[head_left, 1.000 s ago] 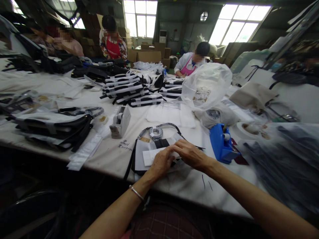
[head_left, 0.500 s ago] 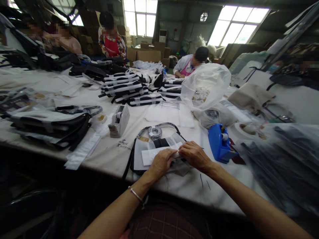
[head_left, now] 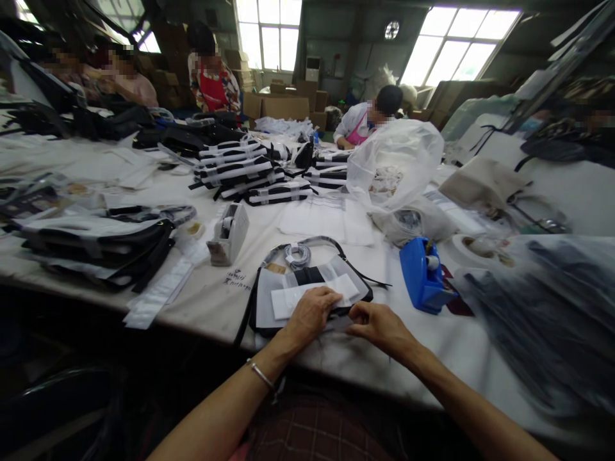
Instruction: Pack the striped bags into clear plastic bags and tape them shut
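Observation:
A black bag (head_left: 307, 276) wrapped in white tissue lies flat on the white table (head_left: 346, 355) right in front of me, its strap (head_left: 307, 242) looping behind it beside a coil of cord (head_left: 296, 254). My left hand (head_left: 311, 312) rests on the bag's near edge with its fingers curled down onto a white paper strip (head_left: 314, 296). My right hand (head_left: 379, 325) sits at the bag's near right corner, fingers pinched together on the wrapping there.
A blue tape dispenser (head_left: 423, 273) stands right of the bag, a grey one (head_left: 228, 234) to its left. Stacks of wrapped black bags (head_left: 250, 173) fill the table's middle and left side (head_left: 96, 240). A clear plastic sack (head_left: 396, 163) rises behind. Other people work at the far side.
My right hand has slid from the top of the bag down to its near right corner. The left hand has stayed on the near edge.

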{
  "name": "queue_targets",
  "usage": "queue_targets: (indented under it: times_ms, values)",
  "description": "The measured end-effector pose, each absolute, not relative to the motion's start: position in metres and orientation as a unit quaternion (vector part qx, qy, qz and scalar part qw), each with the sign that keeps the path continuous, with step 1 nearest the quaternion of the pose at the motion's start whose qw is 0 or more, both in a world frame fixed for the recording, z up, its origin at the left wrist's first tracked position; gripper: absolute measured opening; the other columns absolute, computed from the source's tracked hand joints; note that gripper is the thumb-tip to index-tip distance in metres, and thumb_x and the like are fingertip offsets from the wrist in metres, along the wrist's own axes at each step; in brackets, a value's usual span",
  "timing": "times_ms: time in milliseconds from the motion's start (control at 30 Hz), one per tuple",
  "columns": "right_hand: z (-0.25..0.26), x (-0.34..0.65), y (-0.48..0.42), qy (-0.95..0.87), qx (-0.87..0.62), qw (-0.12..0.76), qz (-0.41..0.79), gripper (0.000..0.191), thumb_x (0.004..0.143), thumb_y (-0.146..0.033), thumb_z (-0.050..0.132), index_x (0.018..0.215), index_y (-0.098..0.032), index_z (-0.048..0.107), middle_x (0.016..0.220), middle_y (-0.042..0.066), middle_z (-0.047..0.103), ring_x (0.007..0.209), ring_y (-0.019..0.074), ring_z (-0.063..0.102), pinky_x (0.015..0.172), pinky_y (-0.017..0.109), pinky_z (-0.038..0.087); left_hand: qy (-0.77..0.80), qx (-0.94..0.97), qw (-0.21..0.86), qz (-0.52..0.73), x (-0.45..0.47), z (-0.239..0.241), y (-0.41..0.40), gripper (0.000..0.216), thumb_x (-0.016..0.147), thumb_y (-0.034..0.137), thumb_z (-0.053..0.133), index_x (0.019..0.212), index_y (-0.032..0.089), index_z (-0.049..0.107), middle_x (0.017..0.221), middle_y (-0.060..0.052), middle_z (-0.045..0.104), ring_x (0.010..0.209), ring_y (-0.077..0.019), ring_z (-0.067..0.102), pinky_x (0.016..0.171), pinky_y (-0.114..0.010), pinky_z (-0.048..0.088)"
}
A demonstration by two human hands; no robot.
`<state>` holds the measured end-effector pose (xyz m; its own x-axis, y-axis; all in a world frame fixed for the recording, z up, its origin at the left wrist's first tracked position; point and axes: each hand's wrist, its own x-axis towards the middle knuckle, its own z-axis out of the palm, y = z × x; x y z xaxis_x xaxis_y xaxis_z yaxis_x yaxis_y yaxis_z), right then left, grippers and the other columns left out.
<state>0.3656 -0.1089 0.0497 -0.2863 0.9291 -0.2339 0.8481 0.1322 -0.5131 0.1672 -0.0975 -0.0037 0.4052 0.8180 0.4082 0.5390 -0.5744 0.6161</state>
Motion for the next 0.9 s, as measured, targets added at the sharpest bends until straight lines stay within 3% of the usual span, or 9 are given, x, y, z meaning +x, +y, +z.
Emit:
queue_targets:
  times_ms: [100, 233, 433, 533, 667, 800, 900]
  values:
    - [0.052, 0.365, -0.115, -0.782, -0.554, 0.081, 0.272, 0.006, 0.074, -0.026, 0.068, 0.08, -0.025, 0.071, 0.079, 0.0, 0.067, 0.074, 0.0172, 0.061, 0.065, 0.027, 0.043, 0.421, 0.811, 0.202, 0.353, 0.167, -0.001, -0.098, 0.027, 0.091, 0.013, 0.055, 0.113, 0.022, 0.067, 0.104, -0.006, 0.07, 0.097, -0.0183, 0.064, 0.089, -0.032, 0.05]
    - [0.053, 0.369, -0.121, -0.808, -0.473, 0.19, 0.295, 0.01, 0.08, -0.021, 0.059, 0.077, -0.023, 0.068, 0.094, 0.004, 0.067, 0.08, 0.016, 0.062, 0.073, 0.027, 0.047, 0.418, 0.815, 0.201, 0.348, 0.167, 0.003, -0.099, 0.027, 0.091, 0.013, 0.054, 0.112, 0.022, 0.068, 0.103, -0.005, 0.07, 0.094, -0.0176, 0.064, 0.088, -0.031, 0.05]
    - [0.059, 0.383, -0.122, -0.684, -0.519, 0.24, 0.453, 0.006, 0.08, -0.025, 0.06, 0.079, -0.021, 0.064, 0.065, -0.001, 0.066, 0.063, 0.0151, 0.062, 0.063, 0.026, 0.049, 0.399, 0.853, 0.145, 0.302, 0.167, 0.001, -0.105, 0.029, 0.092, 0.017, 0.056, 0.119, 0.025, 0.062, 0.107, -0.004, 0.067, 0.102, -0.0182, 0.06, 0.094, -0.035, 0.047]
    - [0.067, 0.378, -0.116, -0.691, -0.515, 0.234, 0.45, 0.011, 0.081, -0.028, 0.062, 0.074, -0.021, 0.064, 0.065, -0.001, 0.067, 0.063, 0.0154, 0.063, 0.064, 0.026, 0.048, 0.378, 0.887, 0.085, 0.25, 0.171, 0.002, -0.112, 0.028, 0.093, 0.02, 0.055, 0.12, 0.022, 0.059, 0.107, -0.004, 0.064, 0.104, -0.019, 0.058, 0.098, -0.038, 0.044]
    - [0.074, 0.358, -0.092, -0.719, -0.527, 0.206, 0.404, 0.016, 0.082, -0.03, 0.062, 0.069, -0.021, 0.064, 0.06, -0.002, 0.066, 0.057, 0.0149, 0.062, 0.059, 0.025, 0.046, 0.382, 0.894, 0.018, 0.232, 0.175, 0.002, -0.12, 0.017, 0.091, 0.015, 0.053, 0.104, 0.017, 0.064, 0.106, -0.007, 0.063, 0.113, -0.0235, 0.053, 0.105, -0.043, 0.039]
    - [0.066, 0.348, -0.064, -0.766, -0.517, 0.172, 0.34, 0.022, 0.085, -0.031, 0.06, 0.065, -0.022, 0.062, 0.056, -0.003, 0.061, 0.053, 0.0134, 0.057, 0.055, 0.025, 0.042, 0.397, 0.878, 0.057, 0.262, 0.175, -0.002, -0.121, 0.018, 0.092, 0.011, 0.049, 0.104, 0.016, 0.061, 0.101, -0.005, 0.064, 0.107, -0.0195, 0.056, 0.103, -0.037, 0.043]
    - [0.053, 0.35, -0.048, -0.8, -0.509, 0.157, 0.277, 0.019, 0.084, -0.032, 0.061, 0.068, -0.022, 0.064, 0.067, -0.002, 0.064, 0.064, 0.0151, 0.058, 0.063, 0.027, 0.043, 0.403, 0.864, 0.111, 0.279, 0.174, -0.004, -0.121, 0.019, 0.091, 0.007, 0.043, 0.097, 0.016, 0.059, 0.097, -0.005, 0.065, 0.098, -0.0171, 0.058, 0.102, -0.034, 0.044]
